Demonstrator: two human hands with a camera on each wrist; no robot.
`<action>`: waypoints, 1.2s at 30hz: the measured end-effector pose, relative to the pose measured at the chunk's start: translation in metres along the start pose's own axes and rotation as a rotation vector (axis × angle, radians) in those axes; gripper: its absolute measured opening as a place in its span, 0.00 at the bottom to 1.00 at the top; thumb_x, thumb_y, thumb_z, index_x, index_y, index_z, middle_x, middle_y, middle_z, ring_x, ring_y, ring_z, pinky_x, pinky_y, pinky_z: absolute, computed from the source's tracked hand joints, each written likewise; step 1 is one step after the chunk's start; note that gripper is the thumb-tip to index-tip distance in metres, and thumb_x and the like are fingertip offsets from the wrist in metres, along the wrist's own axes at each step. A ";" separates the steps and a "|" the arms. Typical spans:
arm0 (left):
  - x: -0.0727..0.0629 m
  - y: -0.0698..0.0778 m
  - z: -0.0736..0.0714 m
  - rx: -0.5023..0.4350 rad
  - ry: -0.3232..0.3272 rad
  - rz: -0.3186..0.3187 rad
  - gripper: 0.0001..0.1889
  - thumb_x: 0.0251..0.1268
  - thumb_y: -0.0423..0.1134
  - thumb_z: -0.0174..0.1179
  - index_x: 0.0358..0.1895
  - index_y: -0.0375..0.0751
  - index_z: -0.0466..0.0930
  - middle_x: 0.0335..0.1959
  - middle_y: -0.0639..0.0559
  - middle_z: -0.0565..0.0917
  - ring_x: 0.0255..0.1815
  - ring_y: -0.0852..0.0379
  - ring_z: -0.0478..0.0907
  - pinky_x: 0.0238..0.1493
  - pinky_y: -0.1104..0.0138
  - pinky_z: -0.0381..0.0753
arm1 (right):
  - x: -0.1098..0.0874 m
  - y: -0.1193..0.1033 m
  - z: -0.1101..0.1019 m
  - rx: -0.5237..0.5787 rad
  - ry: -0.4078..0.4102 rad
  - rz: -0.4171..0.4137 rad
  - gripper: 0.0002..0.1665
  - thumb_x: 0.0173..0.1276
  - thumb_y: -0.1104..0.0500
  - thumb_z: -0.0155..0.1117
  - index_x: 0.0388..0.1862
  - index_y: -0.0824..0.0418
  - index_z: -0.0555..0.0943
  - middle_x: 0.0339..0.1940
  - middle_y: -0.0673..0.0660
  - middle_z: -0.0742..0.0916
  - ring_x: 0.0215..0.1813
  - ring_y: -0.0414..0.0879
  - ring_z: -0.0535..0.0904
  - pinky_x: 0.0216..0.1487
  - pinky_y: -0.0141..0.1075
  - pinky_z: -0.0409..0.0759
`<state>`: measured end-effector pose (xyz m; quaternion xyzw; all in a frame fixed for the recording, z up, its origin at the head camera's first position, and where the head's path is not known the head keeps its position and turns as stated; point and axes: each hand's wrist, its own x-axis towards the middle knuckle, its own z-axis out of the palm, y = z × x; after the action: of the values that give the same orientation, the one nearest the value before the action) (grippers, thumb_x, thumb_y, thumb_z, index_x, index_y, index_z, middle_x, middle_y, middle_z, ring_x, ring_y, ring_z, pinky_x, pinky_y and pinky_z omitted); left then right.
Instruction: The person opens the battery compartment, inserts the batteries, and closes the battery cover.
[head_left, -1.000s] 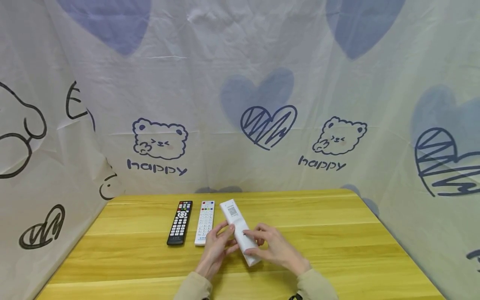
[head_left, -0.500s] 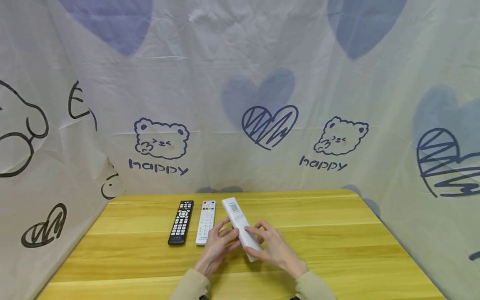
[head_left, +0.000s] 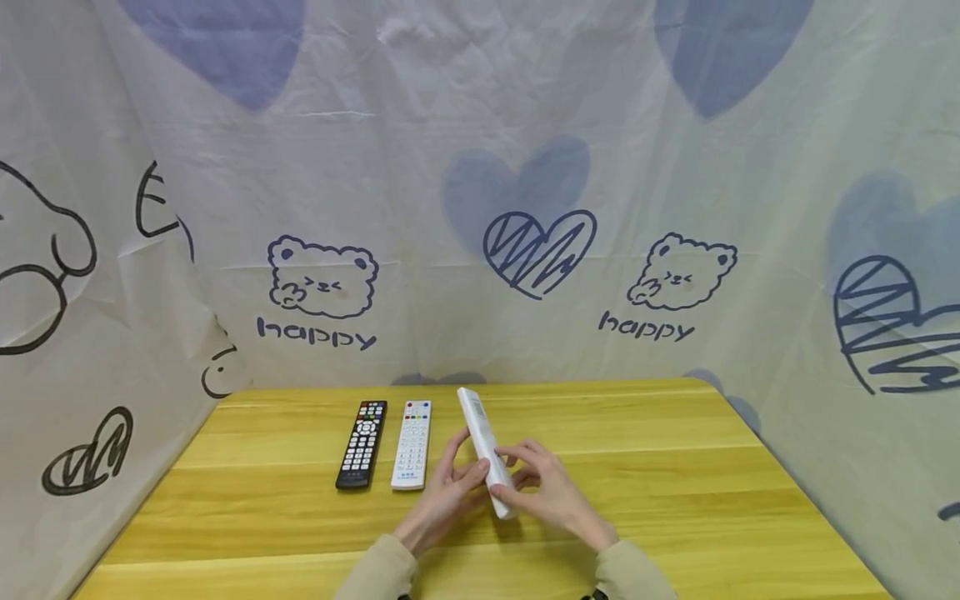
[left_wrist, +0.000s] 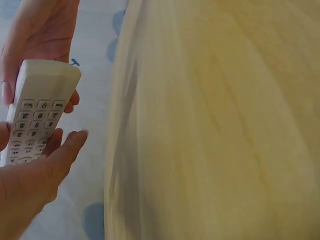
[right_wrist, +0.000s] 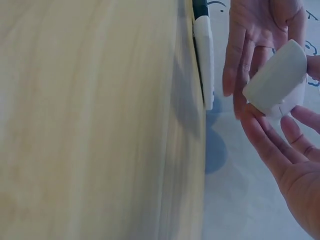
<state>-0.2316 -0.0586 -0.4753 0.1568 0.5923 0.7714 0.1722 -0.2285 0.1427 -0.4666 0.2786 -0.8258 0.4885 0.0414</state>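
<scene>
Both hands hold a white remote control [head_left: 491, 467] raised over the table, tilted nearly on its edge. My left hand [head_left: 442, 504] grips its left side, thumb on the near face and index finger stretched along behind. From the right, my right hand [head_left: 555, 498] pinches its lower end between thumb and fingers. Rows of buttons show on the remote's face [left_wrist: 37, 120] in the left wrist view, with the left hand [left_wrist: 30, 190] below and the right hand [left_wrist: 42, 35] above. In the right wrist view its plain end [right_wrist: 277, 80] faces the camera.
A black remote control [head_left: 362, 446] and a second white remote control [head_left: 411, 446] lie side by side on the wooden table [head_left: 675, 483], left of the hands. Behind the table hangs a pale cloth [head_left: 450, 333] printed with hearts and bears.
The held remote has rolled from its labelled back facing up to nearly on edge, its far end shifting right. My left hand has moved slightly right, uncovering the lying white remote's near end.
</scene>
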 end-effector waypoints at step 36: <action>0.038 0.008 -0.006 1.243 0.514 0.070 0.29 0.51 0.47 0.73 0.53 0.32 0.79 0.26 0.45 0.80 0.22 0.53 0.73 0.21 0.66 0.75 | -0.005 0.015 -0.017 -0.164 -0.029 0.114 0.23 0.73 0.51 0.63 0.60 0.63 0.80 0.48 0.65 0.83 0.44 0.48 0.83 0.43 0.28 0.84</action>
<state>-0.2688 -0.0481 -0.4678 0.0573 0.9427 0.3051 -0.1218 -0.2350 0.1640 -0.4712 0.2340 -0.8780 0.4169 0.0244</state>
